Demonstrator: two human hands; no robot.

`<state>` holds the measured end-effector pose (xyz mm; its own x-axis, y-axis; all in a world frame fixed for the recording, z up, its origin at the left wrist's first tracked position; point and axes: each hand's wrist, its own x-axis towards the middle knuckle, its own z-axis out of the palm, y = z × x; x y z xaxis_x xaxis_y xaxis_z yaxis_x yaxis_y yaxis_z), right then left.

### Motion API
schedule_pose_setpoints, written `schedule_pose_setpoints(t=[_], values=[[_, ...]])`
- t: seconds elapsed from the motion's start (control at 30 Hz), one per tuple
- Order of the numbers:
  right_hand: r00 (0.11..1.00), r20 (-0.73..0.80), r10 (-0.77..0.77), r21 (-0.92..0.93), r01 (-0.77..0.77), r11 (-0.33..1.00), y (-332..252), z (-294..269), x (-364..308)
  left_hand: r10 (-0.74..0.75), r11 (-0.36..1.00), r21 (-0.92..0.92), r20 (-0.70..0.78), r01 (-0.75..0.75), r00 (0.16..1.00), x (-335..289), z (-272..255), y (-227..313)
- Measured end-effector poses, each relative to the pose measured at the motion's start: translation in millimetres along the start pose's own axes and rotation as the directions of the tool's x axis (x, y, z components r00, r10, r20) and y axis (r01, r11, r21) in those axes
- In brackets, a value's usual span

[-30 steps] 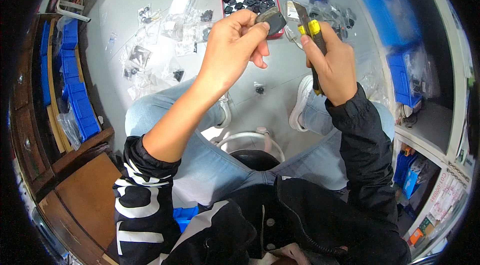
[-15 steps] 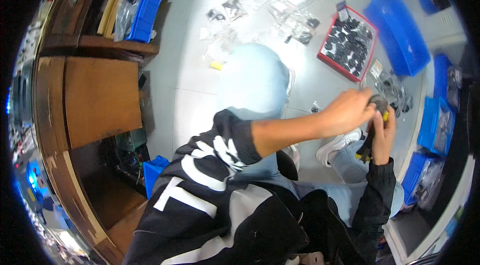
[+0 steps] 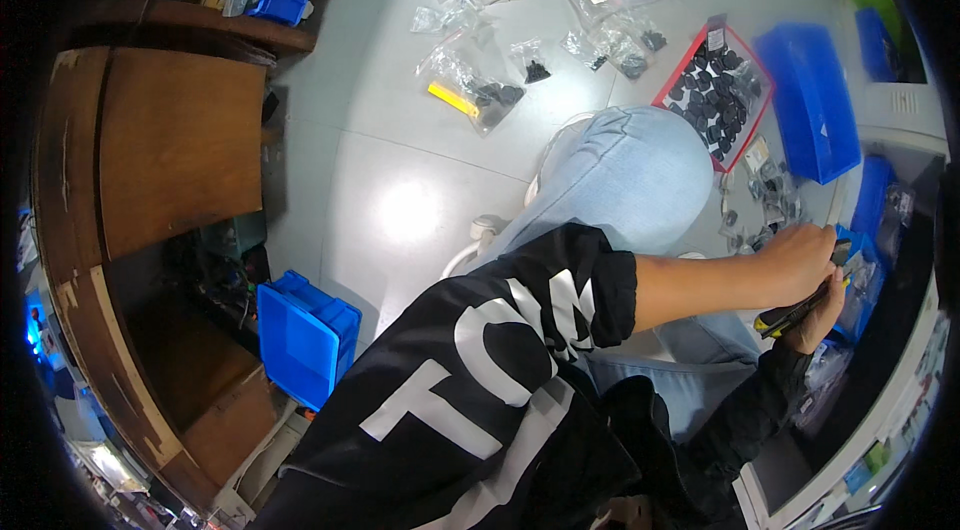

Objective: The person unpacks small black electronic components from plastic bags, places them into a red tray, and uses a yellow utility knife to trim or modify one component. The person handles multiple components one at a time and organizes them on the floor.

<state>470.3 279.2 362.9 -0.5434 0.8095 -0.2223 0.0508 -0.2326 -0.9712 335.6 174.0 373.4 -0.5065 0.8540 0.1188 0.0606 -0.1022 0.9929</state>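
Observation:
At the right, over my bent leg, both hands meet around a long black thing with yellow edges [image 3: 797, 315]; its exact kind I cannot make out. My right hand [image 3: 824, 315] wraps it from below, closed on it. Curled fingers of my left hand [image 3: 797, 265] close at its upper end, by a dark grey piece [image 3: 841, 252]. Whether that piece is joined to the black thing is hidden by the fingers. My left forearm lies across above my knee [image 3: 640, 165].
A red-rimmed tray [image 3: 664, 90] of black round parts lies beyond my knee, beside a long blue bin [image 3: 815, 105]. Clear bags of parts [image 3: 490, 95] lie on the floor [image 3: 380, 155]. Wooden cabinet [image 3: 180, 150] and blue bin [image 3: 300, 350] stand left.
My view has shifted and my knee has swung right. Both hands, still together on the black and yellow thing, sit farther right and lower, near the shelf with blue bins.

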Motion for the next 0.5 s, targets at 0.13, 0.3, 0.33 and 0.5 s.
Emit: schedule_pose_setpoints(t=[0.13, 0.3, 0.33, 0.5], values=[[0.994, 0.104, -0.037, -0.06, 0.043, 0.997, -0.8, 6.7, 0.8, 0.038, 0.993, 0.108, 0.014, -0.039, 0.999, -0.4, -5.7, -4.9], [0.977, -0.169, 0.126, 0.157, -0.099, 0.983, -6.4, 35.0, -10.1, 0.006, 0.999, -0.042, -0.02, -0.007, 1.0, 0.9, -3.5, -3.0], [0.982, -0.15, 0.114, 0.162, -0.089, 0.983, -7.9, 38.1, -12.0, -0.007, 0.999, -0.051, -0.034, 0.005, 0.999, 0.5, -2.7, -3.0], [0.99, -0.094, 0.106, 0.015, -0.105, 0.994, -4.7, 36.6, -13.9, -0.094, 0.996, 0.005, -0.014, 0.094, 0.995, 0.8, -4.1, -10.4]])
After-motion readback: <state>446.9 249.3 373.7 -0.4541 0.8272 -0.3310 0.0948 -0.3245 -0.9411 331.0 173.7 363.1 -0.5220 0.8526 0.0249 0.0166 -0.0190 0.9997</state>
